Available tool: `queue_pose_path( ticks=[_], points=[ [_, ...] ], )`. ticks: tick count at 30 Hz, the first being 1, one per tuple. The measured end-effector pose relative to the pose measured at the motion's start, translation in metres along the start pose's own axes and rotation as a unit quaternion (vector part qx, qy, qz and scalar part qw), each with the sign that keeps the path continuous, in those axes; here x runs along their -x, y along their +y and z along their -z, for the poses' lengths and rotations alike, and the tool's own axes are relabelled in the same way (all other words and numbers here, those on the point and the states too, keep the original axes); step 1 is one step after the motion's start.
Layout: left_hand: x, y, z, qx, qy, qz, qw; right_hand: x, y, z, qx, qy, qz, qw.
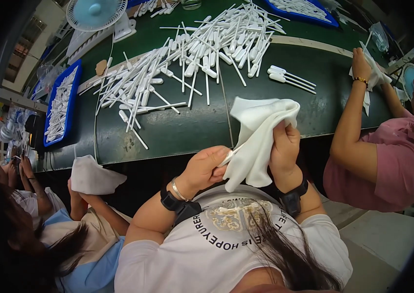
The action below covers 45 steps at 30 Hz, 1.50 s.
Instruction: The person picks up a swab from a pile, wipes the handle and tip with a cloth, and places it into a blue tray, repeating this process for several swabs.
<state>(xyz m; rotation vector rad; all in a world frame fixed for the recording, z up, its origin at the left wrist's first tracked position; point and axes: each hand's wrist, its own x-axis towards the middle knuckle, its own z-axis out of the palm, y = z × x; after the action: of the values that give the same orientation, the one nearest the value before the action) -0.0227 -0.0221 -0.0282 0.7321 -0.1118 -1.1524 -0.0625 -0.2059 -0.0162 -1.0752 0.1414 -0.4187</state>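
Observation:
My left hand (pixel 208 167) pinches one end of a thin white plastic dropper (pixel 228 155) just below the table's front edge. The rest of the dropper is hidden inside a white cloth (pixel 258 129). That cloth is bunched around it by my right hand (pixel 284 146), which grips it from the right. A large heap of the same white droppers (pixel 187 53) lies spread over the dark green table (pixel 177 129) ahead of my hands.
A blue tray of droppers (pixel 60 105) sits at the table's left end, another blue tray (pixel 302 10) at the far side. A small fan (pixel 97 13) stands far left. A person on the right holds a white cloth (pixel 374 73); another on the left holds a cloth (pixel 92 177).

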Motion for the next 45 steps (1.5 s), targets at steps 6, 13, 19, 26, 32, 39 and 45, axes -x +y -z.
queue_pose_path(
  ticks=[6,13,19,26,32,39,45],
  points=[
    [-0.004,0.004,-0.021,-0.270,0.100,-0.194,0.938,0.010,0.005,-0.026,-0.195,0.027,-0.154,0.968],
    [-0.010,0.015,-0.025,-0.141,0.173,-0.175,0.959,0.035,0.045,-0.021,-0.066,-0.159,-0.122,0.978],
    [0.007,0.032,-0.010,-0.298,0.166,-0.199,0.918,0.019,0.019,-0.026,-0.066,-0.085,-0.064,0.992],
    [-0.004,0.041,-0.033,-0.364,0.172,-0.362,0.841,0.026,0.020,-0.027,0.050,-0.219,-0.141,0.964],
    [0.005,0.040,-0.021,-0.259,0.159,-0.333,0.893,0.025,0.018,-0.025,-0.017,-0.234,-0.208,0.950],
    [0.001,0.050,-0.014,-0.126,0.167,-0.372,0.904,0.018,0.009,-0.026,-0.049,-0.124,-0.216,0.967],
    [-0.019,0.032,-0.022,-0.381,0.252,-0.441,0.773,0.012,0.024,-0.046,0.186,-0.193,-0.099,0.958]
  ],
)
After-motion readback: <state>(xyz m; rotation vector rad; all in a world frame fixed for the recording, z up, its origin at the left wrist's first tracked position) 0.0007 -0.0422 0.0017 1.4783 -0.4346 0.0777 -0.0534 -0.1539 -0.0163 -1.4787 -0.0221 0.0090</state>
